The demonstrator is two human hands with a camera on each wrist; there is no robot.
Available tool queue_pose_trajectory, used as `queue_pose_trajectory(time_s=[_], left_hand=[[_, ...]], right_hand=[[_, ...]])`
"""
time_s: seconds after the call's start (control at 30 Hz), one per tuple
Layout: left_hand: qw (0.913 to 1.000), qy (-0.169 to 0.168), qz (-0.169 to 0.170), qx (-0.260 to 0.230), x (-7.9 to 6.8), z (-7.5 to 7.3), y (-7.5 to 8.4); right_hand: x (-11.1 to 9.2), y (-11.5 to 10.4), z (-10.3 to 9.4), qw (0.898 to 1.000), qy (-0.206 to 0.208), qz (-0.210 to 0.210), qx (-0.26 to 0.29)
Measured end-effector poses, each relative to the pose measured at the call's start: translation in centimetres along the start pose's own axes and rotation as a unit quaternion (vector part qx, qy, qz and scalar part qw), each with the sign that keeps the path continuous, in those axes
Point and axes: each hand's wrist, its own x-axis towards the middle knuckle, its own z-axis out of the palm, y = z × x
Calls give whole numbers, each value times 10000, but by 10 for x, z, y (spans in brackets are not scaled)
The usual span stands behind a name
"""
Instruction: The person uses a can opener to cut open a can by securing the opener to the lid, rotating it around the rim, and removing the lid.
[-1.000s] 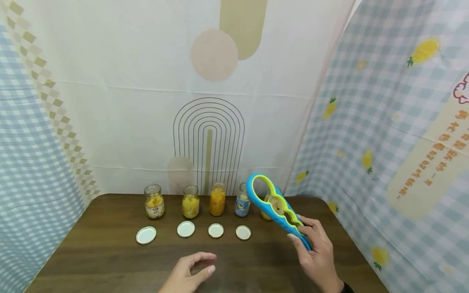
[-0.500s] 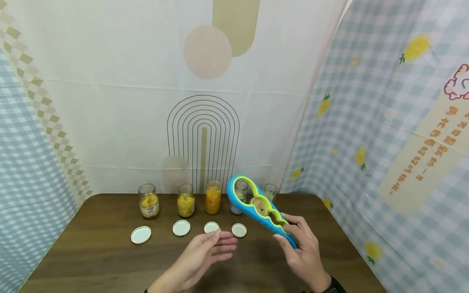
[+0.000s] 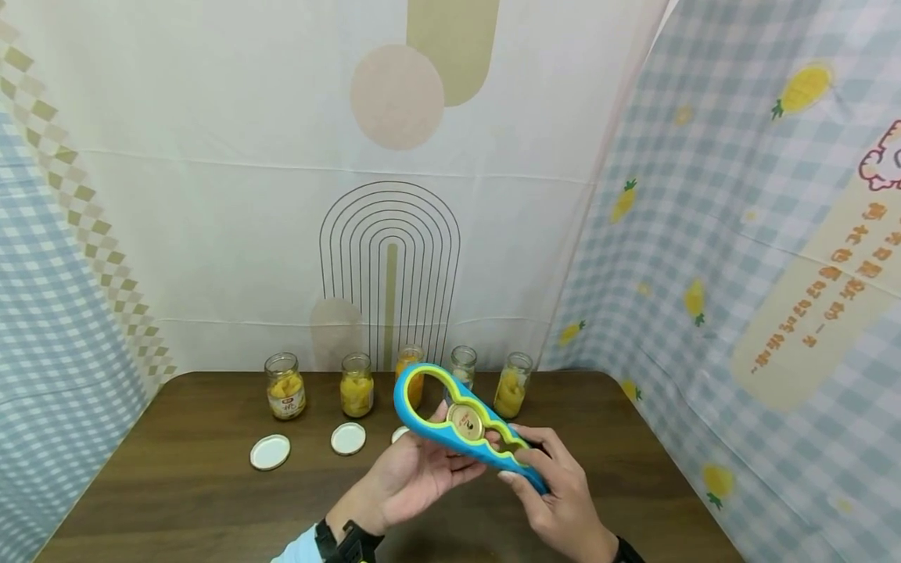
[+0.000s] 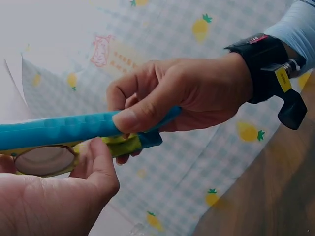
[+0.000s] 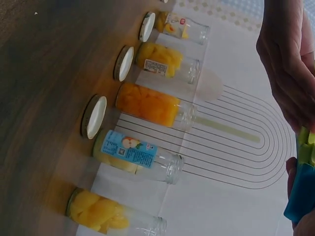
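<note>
My right hand [image 3: 559, 493] grips the lower end of a blue and green jar opener [image 3: 461, 444], held tilted above the table. A gold jar lid [image 3: 466, 421] sits in one of its round openings; in the left wrist view its pale inside [image 4: 45, 160] shows. My left hand [image 3: 415, 477] is palm up beneath the opener, with thumb and fingertips on either side of the lid. Behind the opener stands an uncapped jar of yellow fruit [image 3: 511, 387]. The blue-labelled jar [image 5: 129, 149] beside it is also uncapped.
Farther left along the back edge of the brown table [image 3: 197, 485] stand an orange fruit jar [image 5: 150, 104] and two yellow fruit jars [image 3: 286, 391]. White-lined lids [image 3: 271, 452] lie in a row before the jars, some hidden by my left hand. Patterned cloths hang behind and beside.
My right hand has brought the opener left and slightly down, uncovering the rightmost jar. My left hand has moved up and right, from apart to under the opener, reaching the lid.
</note>
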Motion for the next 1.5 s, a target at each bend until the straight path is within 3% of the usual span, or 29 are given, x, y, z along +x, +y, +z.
queue_pose_trajectory(time_s=[0.43, 0.77, 1.03, 1.17, 1.23, 1.3, 1.4, 1.5], left_hand=[[9998, -156, 39, -99, -3, -5, -2], [10000, -16, 15, -33, -3, -5, -4], [9943, -381, 509, 852, 3, -23, -7], [9875, -279, 603, 1431, 2, -36, -7], [9806, -48, 618, 1859, -1, -41, -6], [9675, 391, 641, 2414, -7, -43, -5], [9291, 1101, 732, 3453, -19, -47, -5], [8804, 1490, 866, 4418, -34, -51, -7]], right_hand=[[-4, -1, 3, 9998, 93, -178, -35], [-5, 0, 3, 9995, 154, -285, 25], [-4, 7, -4, 9977, 496, -431, 165], [0, 17, -14, 9962, 744, -460, 2], [0, 25, -20, 9955, 845, -396, -143], [-2, 33, -27, 9949, 928, -209, -326], [-8, 49, -40, 9924, 1023, 240, -644], [-16, 64, -53, 9859, 1195, 614, -994]])
